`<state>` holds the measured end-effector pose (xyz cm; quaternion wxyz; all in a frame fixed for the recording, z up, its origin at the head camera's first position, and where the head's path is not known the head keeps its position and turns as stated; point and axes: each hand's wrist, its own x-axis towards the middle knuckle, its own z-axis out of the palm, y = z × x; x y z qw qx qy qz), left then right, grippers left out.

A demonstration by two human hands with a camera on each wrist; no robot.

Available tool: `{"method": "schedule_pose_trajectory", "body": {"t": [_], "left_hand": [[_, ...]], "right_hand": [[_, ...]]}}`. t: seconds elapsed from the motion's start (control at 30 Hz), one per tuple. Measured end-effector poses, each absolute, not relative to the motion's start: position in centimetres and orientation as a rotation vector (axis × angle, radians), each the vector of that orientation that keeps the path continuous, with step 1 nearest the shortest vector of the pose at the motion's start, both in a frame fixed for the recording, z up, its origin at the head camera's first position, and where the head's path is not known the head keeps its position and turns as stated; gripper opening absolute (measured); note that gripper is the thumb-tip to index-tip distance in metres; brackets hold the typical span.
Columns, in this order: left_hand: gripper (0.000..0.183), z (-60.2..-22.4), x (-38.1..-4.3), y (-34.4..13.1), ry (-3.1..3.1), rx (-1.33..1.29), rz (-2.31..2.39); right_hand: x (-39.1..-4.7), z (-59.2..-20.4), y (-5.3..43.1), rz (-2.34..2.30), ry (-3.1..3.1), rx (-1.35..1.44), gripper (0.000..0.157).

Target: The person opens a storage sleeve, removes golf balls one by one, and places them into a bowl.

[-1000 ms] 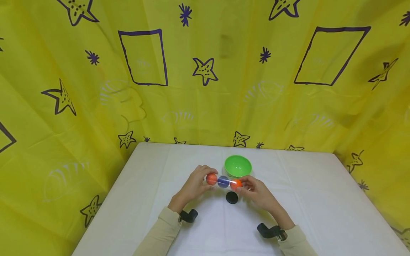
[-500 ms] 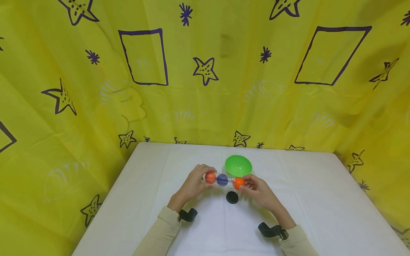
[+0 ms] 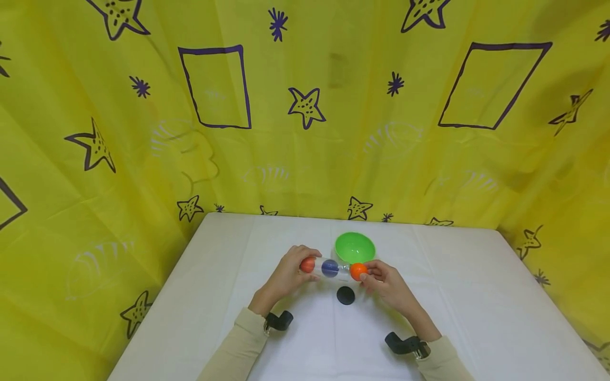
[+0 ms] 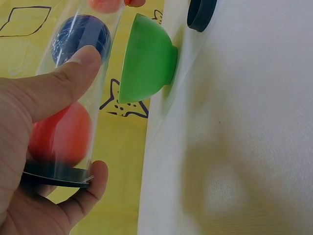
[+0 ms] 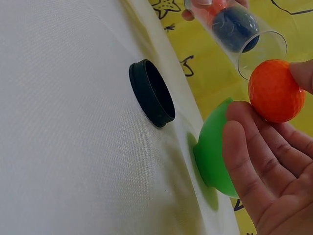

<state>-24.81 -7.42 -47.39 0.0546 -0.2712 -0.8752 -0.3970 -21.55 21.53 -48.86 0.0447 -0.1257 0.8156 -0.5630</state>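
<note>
My left hand (image 3: 288, 270) grips a clear plastic tube (image 4: 110, 54) near its black-capped end, thumb across its side. Through the wall I see a red ball (image 4: 61, 134) by the cap and a blue ball (image 3: 330, 268) farther along. The tube lies roughly sideways above the table, its uncapped mouth facing my right hand (image 3: 388, 286). That hand pinches an orange golf ball (image 5: 276, 90) between thumb and fingers, just outside the mouth. In the right wrist view the ball overlaps the tube's rim, and several fingers are spread below it.
A green bowl (image 3: 355, 247) stands on the white-covered table (image 3: 457, 317) just beyond the tube. Nearer me lies a round black cap (image 3: 346, 295). Yellow curtains (image 3: 352, 148) with drawn stars hang behind the table and along both sides.
My right hand has drawn the orange golf ball rightward, out of the tube's mouth. In the tube, the red ball now sits farther left, deeper in my left hand's grip.
</note>
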Motion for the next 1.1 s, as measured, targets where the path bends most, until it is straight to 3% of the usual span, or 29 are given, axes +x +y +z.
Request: {"method": "schedule_pose_trajectory", "body": {"t": [1.1], "left_hand": [[0.053, -47.3, -24.8, -7.7, -2.716, -0.749, -1.226]], "right_hand": [[-22.2, -47.8, 22.4, -1.665, 2.806, -0.19, 0.041]]}}
